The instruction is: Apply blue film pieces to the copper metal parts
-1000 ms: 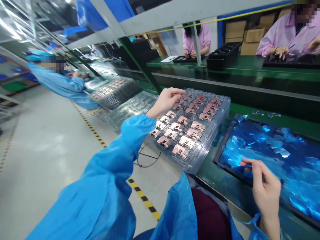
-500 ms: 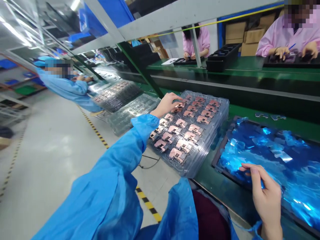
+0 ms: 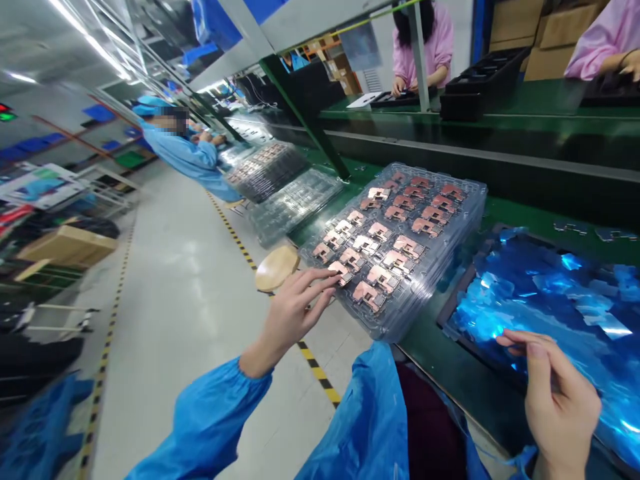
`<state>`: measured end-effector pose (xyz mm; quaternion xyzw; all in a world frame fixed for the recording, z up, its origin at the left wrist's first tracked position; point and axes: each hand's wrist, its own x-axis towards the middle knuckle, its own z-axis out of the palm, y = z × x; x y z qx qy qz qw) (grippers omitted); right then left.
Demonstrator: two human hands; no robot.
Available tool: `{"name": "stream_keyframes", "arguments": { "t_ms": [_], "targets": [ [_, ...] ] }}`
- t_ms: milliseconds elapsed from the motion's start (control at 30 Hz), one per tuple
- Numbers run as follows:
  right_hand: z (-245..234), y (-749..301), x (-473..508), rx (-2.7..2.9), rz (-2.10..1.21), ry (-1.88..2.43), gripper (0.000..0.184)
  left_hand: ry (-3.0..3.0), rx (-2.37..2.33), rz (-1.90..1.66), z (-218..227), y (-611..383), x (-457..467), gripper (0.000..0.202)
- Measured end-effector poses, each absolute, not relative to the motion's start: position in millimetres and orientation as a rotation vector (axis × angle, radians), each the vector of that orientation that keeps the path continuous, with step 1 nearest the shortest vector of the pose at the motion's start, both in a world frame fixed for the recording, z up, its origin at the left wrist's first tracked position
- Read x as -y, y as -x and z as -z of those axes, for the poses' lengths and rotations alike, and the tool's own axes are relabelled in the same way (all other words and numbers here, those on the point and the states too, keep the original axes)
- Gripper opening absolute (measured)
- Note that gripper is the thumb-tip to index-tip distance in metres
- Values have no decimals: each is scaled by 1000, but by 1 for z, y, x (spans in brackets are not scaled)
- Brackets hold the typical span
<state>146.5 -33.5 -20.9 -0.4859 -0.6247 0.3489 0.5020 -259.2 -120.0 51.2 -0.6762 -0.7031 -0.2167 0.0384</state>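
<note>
My left hand [image 3: 300, 310] reaches over the near left edge of a clear plastic tray [image 3: 373, 327]. Its fingers are stretched out, and the fingertips touch a small copper-faced circuit board [image 3: 341, 272] in a pocket there. Several more such boards sit in rows across this top tray of a stack. Over a dark tray [image 3: 453, 333] heaped with blue film pieces [image 3: 545, 313] hovers my right hand [image 3: 563, 400]. Its fingers are loosely bent and point left, the thumb apart from the fingertips, with nothing visible in them.
Two small boards [image 3: 570, 229] lie on the green bench behind the film tray. Left of my stack are clear trays [image 3: 295, 203] and another loaded stack [image 3: 267, 167]. A round stool [image 3: 277, 267] stands below. A co-worker in blue [image 3: 185, 157] and two in pink are nearby.
My left hand has moved from the tray's far left corner to its near left corner. The right hand stays over the blue film. The view has shifted slightly left.
</note>
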Motion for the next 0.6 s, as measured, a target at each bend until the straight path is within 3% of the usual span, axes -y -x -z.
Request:
{"name": "stream_keyframes", "arguments": {
  "t_ms": [200,300,467,600],
  "targets": [
    [17,-142,36,1516,-820,1119,27,2149,1932,641,-74,245,95,22],
    [12,-140,35,1493,-840,1100,31,2226,1845,683,-96,205,57,34],
    [8,-145,38,1446,-785,1119,30,2937,1148,310,-108,76,-84,35],
    [6,-148,50,1398,-762,1164,30,3077,1391,133,-74,-37,-206,31]
  ]
}}
